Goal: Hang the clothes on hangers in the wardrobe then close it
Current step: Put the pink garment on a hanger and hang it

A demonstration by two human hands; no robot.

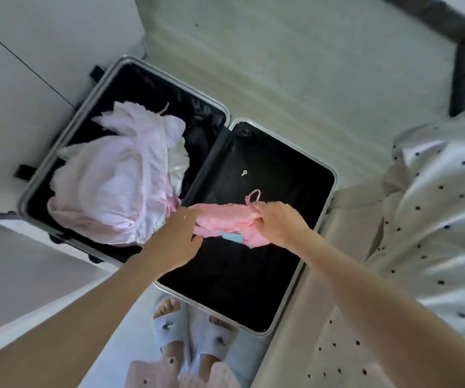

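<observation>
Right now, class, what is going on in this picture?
A person stands over an open suitcase on the floor and holds a bright pink garment with both hands, the left hand at one end and the right hand at the other, above the suitcase's black right half. A heap of pale pink clothes fills the left half. A spotted white bedcover lies to the right. No hanger or wardrobe interior is in view.

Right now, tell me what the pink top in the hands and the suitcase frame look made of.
Pink top: soft thin fabric, matte, since it bunches and creases in both hands; exact fibre unclear. Suitcase frame: looks like metal, a pale silver rim with a dull sheen, though coated plastic is possible.
</observation>
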